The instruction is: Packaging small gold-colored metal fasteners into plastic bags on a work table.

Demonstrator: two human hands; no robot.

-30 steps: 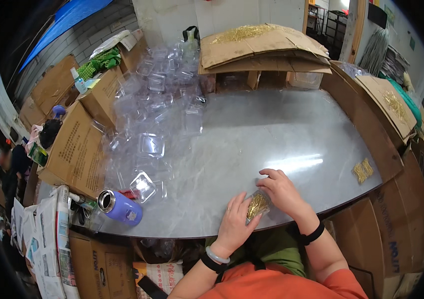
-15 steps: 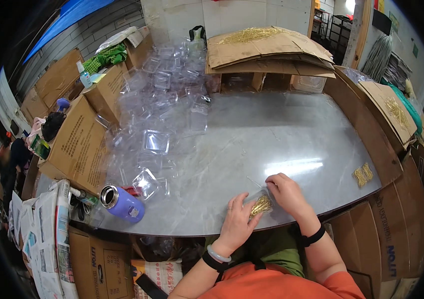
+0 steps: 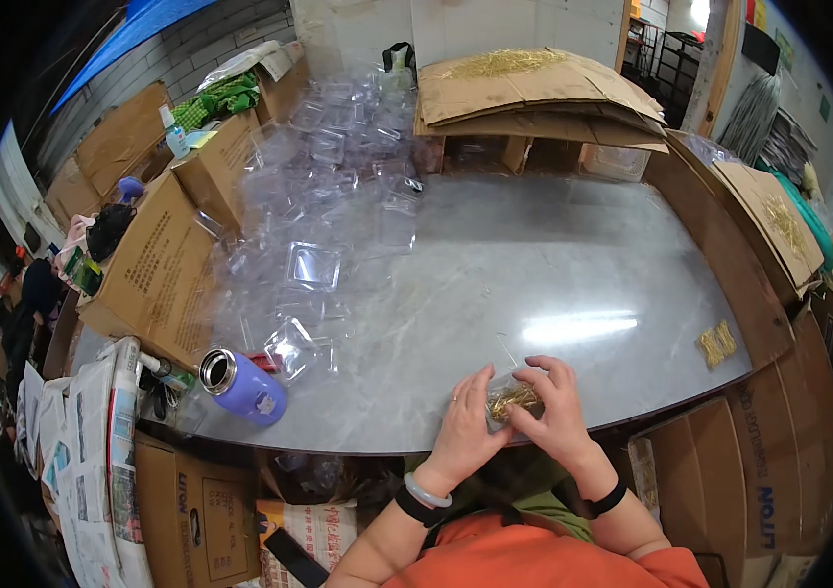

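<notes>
A small clear plastic box (image 3: 498,384) filled with thin gold wire-like pieces (image 3: 514,400) is at the table's near edge, between my hands. My left hand (image 3: 470,431) grips its left side, fingers along the wall. From the right, my right hand (image 3: 555,416) closes on the box, its thumb by the gold pieces and its fingers curled over the far side. Part of the box is hidden by my fingers. A thin stray piece (image 3: 504,345) lies just beyond it on the grey table (image 3: 455,284).
Many clear plastic boxes (image 3: 313,265) are heaped on the table's left. A purple bottle (image 3: 248,390), its top uncovered, stands at the near left. Bundled gold pieces (image 3: 717,344) lie at the right edge. Cardboard walls (image 3: 157,279) border the table; stacked cardboard (image 3: 534,93) is at the back.
My right hand has moved left and down, onto the box with the gold pieces, its thumb now inward. My left hand still holds the box. The whole view has shifted slightly.
</notes>
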